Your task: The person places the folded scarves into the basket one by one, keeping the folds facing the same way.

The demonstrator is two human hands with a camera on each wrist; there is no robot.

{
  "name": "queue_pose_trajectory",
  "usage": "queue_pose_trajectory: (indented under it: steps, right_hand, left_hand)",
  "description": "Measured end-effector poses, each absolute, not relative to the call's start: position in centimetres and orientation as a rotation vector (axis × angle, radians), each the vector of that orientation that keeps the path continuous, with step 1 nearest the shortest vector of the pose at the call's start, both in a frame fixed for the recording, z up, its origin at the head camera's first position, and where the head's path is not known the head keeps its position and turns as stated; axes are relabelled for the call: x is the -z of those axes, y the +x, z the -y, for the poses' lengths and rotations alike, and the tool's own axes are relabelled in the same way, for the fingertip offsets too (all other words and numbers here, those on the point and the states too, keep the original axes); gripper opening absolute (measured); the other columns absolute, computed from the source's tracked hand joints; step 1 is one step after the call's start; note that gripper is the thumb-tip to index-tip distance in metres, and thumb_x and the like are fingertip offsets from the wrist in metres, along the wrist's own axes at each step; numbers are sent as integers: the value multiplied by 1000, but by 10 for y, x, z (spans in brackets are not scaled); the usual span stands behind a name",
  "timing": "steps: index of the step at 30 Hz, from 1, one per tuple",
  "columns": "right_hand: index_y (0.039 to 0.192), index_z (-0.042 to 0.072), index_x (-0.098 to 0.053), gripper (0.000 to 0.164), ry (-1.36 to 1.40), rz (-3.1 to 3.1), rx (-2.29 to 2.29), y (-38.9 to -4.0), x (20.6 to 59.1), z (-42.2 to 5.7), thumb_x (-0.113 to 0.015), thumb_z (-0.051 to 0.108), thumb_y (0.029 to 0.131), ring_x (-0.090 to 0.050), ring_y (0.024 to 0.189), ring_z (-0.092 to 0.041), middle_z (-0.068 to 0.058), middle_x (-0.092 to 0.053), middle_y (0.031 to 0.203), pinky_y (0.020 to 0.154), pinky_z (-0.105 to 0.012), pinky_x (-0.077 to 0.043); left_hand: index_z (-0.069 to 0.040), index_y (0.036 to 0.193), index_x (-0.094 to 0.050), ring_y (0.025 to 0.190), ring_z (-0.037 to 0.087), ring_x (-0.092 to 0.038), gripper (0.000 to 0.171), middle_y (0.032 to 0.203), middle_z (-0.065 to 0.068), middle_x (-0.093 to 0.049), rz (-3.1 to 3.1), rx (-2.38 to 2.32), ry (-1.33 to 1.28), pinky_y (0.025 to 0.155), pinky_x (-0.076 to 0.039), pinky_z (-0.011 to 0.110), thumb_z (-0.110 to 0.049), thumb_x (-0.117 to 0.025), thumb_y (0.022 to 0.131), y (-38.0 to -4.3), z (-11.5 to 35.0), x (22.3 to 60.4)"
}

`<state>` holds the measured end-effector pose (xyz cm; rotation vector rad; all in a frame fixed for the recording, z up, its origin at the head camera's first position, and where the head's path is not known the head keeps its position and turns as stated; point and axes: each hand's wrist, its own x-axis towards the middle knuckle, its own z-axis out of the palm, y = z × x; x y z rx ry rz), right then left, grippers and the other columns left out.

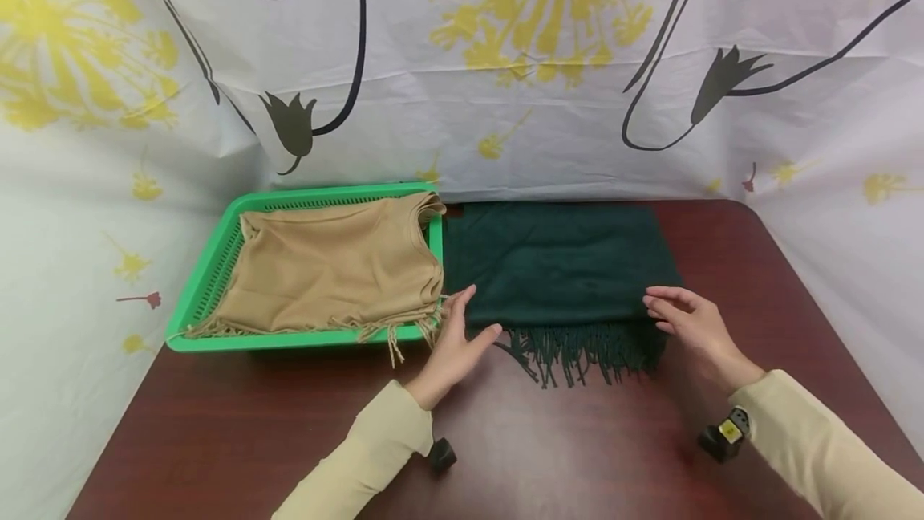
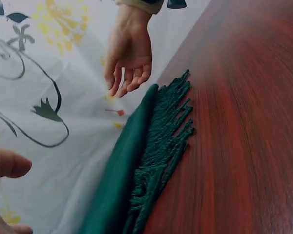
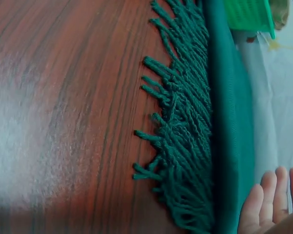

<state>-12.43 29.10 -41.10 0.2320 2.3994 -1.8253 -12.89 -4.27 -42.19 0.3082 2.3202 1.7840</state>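
A dark green fringed scarf (image 1: 563, 263), folded into a flat rectangle, lies on the table with its tassels (image 3: 180, 112) toward the front. By its front left corner is my left hand (image 1: 453, 347), thumb spread from the fingers and nothing held. At the opposite front corner hovers my right hand (image 1: 696, 333), its fingers loosely bent and slightly above the cloth. In the left wrist view, the right hand (image 2: 132, 53) appears apart from the scarf's fold. Whether the left fingertips touch the scarf cannot be told.
Left of the scarf stands a green plastic basket (image 1: 289, 341). A folded tan scarf (image 1: 339, 263) lies in it, some fringe hanging over the front rim. The dark red wooden table (image 1: 549, 456) meets a flower-patterned curtain (image 1: 404, 127) at the back and sides.
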Motion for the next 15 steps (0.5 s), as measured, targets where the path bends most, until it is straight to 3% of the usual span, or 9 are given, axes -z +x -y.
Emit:
queue_pose_trajectory:
  steps: [2,10,12,15]
  right_hand:
    - [113,15,-54,33,283,-2390,1814,-126,412,-297,-55,34,87,-54,84,6,24,-56,90,70,-15,-46]
    - [118,8,-51,44,351,-2521,1675,-130,421,-313,-55,38,86,-50,79,10,29,-52,85,66,-14,-45]
    - [118,1,-51,45,271,-2673,1549,-131,422,-315,-54,34,87,-47,77,12,25,-52,86,63,-14,-44]
    - [114,-6,-51,41,133,-2910,1334,-134,424,-317,-54,25,89,-42,73,15,7,-56,90,59,-14,-42]
  left_hand:
    - [-8,140,-20,129,29,-17,65,140,12,-14,-2334,-1801,243,100,-18,50,-24,-55,87,-132,41,426]
    - [-5,139,-20,130,29,-13,65,143,17,-11,-2308,-1883,37,102,-15,49,-18,-55,86,-141,37,439]
    - [-5,139,-21,131,30,-12,64,143,18,-10,-2308,-1893,15,102,-15,50,-18,-55,86,-142,37,443]
    - [-5,139,-21,131,29,-11,64,144,18,-10,-2327,-1874,-1,102,-16,50,-17,-55,86,-143,36,448]
